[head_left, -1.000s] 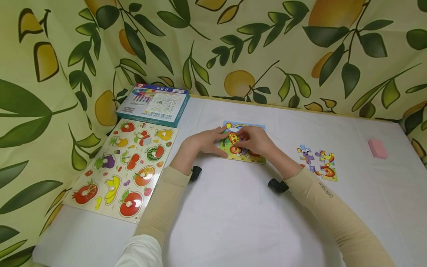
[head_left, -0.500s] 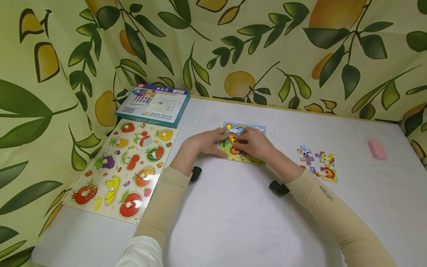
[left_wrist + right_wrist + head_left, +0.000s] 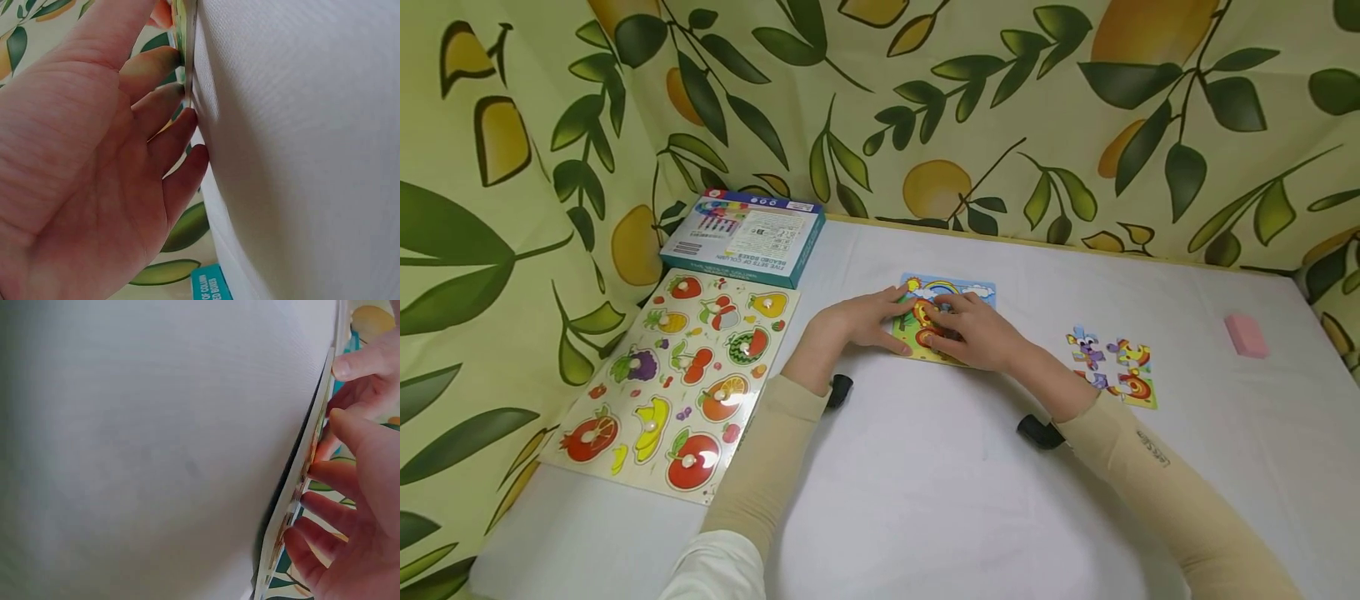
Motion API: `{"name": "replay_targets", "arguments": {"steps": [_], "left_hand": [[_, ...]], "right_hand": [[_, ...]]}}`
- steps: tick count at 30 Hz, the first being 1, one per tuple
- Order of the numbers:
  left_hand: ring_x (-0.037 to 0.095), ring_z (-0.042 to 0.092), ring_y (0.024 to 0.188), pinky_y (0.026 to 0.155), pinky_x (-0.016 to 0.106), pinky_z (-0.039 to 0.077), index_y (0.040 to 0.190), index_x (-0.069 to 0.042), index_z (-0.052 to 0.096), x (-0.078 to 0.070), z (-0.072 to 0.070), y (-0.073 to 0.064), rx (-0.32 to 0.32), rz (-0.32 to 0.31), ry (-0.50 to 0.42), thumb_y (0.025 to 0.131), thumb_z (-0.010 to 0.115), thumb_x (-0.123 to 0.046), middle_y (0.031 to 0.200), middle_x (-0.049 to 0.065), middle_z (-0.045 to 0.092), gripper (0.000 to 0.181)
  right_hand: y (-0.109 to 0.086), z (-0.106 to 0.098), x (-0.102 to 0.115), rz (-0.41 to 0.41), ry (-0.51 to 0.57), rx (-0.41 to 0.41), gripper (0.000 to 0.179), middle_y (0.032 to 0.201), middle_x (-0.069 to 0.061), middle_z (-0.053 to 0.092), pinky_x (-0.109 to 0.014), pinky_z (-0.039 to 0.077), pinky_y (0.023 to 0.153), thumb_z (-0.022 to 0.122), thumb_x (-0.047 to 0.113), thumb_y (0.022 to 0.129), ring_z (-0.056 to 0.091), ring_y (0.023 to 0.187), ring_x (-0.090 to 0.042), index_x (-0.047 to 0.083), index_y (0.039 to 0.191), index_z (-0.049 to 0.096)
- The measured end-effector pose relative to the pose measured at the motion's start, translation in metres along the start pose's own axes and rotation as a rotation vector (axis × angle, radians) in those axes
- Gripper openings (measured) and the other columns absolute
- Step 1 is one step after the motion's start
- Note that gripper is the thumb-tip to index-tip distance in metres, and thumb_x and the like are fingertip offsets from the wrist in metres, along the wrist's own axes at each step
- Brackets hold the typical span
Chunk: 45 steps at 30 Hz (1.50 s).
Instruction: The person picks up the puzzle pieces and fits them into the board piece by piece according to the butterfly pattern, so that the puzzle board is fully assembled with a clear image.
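A colourful jigsaw board [image 3: 976, 288] with a sun and rainbow lies flat on the white table. At its left side rests my left hand [image 3: 863, 322], fingers spread, the thumb near the front left corner. In the left wrist view, the left fingertips [image 3: 185, 119] touch the board's edge and the cloth. My right hand [image 3: 983, 335] lies over the board's right half and hides much of it. Its fingertips [image 3: 299, 540] touch the picture surface, fingers loosely bent and apart; I see no piece between them. Several loose jigsaw pieces [image 3: 1133, 387] lie to the right.
A fruit peg puzzle [image 3: 681, 375] covers the table's left side, with a teal and white box [image 3: 745, 233] behind it. A pink block [image 3: 1247, 335] sits at the far right. Patterned curtain [image 3: 936, 187] hangs along the back and left.
My right hand has shifted slightly right and towards me, and its bunched fingers have spread over the board. The left hand has stayed in place.
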<state>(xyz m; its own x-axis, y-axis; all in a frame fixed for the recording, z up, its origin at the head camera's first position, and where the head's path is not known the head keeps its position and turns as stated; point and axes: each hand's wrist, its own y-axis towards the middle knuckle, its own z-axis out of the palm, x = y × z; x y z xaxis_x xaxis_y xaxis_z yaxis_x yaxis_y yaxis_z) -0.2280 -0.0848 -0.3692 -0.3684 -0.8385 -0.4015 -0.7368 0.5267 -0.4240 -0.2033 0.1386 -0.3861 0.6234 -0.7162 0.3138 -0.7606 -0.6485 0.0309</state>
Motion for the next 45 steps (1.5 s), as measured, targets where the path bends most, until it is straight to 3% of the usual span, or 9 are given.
{"name": "replay_targets", "arguments": {"steps": [4, 11, 17, 23, 28, 36, 45], "left_hand": [[0.020, 0.006, 0.149, 0.118, 0.043, 0.016, 0.155, -0.026, 0.023, -0.003, 0.001, 0.000, -0.001, 0.003, 0.020, 0.084, 0.069, -0.053, 0.163, -0.003, 0.006, 0.089], [0.020, 0.005, 0.149, 0.117, 0.042, 0.018, 0.156, -0.020, 0.024, -0.013, -0.002, 0.000, -0.014, 0.016, 0.183, 0.086, 0.066, -0.055, 0.162, -0.004, 0.012, 0.089], [0.021, 0.011, 0.148, 0.116, 0.042, 0.021, 0.154, -0.017, 0.028, -0.026, -0.003, -0.003, 0.015, -0.028, 0.249, 0.091, 0.062, -0.051, 0.161, -0.001, 0.019, 0.080], [0.021, 0.015, 0.148, 0.116, 0.043, 0.022, 0.155, -0.017, 0.028, -0.030, 0.000, -0.006, 0.013, -0.080, 0.221, 0.085, 0.069, -0.053, 0.162, 0.000, 0.017, 0.088], [0.022, 0.017, 0.147, 0.117, 0.039, 0.020, 0.154, -0.013, 0.028, -0.028, 0.004, -0.007, -0.018, -0.071, 0.130, 0.084, 0.073, -0.047, 0.162, 0.002, 0.019, 0.090], [0.023, 0.020, 0.147, 0.117, 0.037, 0.020, 0.153, -0.009, 0.031, -0.027, 0.010, -0.008, -0.071, -0.045, 0.093, 0.084, 0.074, -0.046, 0.161, 0.005, 0.021, 0.090], [0.024, 0.018, 0.147, 0.117, 0.040, 0.021, 0.154, -0.010, 0.029, -0.025, 0.012, -0.008, -0.084, -0.032, 0.057, 0.083, 0.074, -0.047, 0.161, 0.005, 0.020, 0.091]], "right_hand": [[-0.004, -0.001, 0.001, 0.014, -0.026, 0.027, 0.054, 0.144, -0.023, 0.044, -0.056, 0.035, 0.105, 0.059, 0.034, 0.098, 0.041, 0.125, -0.045, 0.005, 0.142, 0.048], [-0.005, -0.003, 0.005, 0.055, 0.008, 0.049, 0.054, 0.146, -0.023, 0.042, -0.057, 0.034, 0.105, 0.058, 0.035, 0.098, 0.040, 0.126, -0.045, 0.004, 0.142, 0.048], [-0.005, -0.003, 0.005, 0.065, 0.019, 0.052, 0.054, 0.145, -0.023, 0.043, -0.057, 0.034, 0.105, 0.058, 0.035, 0.098, 0.040, 0.125, -0.046, 0.004, 0.142, 0.048], [-0.004, -0.004, 0.004, 0.069, 0.044, 0.108, 0.061, 0.151, -0.021, 0.035, -0.060, 0.027, 0.108, 0.058, 0.034, 0.098, 0.031, 0.134, -0.045, 0.005, 0.148, 0.039], [-0.011, -0.006, 0.001, 0.094, 0.168, 0.140, 0.068, 0.155, -0.021, 0.028, -0.059, 0.023, 0.111, 0.060, 0.034, 0.097, 0.022, 0.141, -0.043, 0.002, 0.151, 0.033], [-0.044, -0.012, -0.012, 0.096, 0.226, 0.039, 0.055, 0.151, -0.019, 0.035, -0.055, 0.028, 0.110, 0.061, 0.032, 0.097, 0.027, 0.139, -0.037, 0.005, 0.143, 0.048], [-0.103, -0.035, -0.043, 0.232, 0.203, -0.165, 0.040, 0.140, -0.017, 0.048, -0.059, 0.033, 0.103, 0.062, 0.024, 0.097, 0.035, 0.132, -0.038, 0.003, 0.131, 0.060]]}}
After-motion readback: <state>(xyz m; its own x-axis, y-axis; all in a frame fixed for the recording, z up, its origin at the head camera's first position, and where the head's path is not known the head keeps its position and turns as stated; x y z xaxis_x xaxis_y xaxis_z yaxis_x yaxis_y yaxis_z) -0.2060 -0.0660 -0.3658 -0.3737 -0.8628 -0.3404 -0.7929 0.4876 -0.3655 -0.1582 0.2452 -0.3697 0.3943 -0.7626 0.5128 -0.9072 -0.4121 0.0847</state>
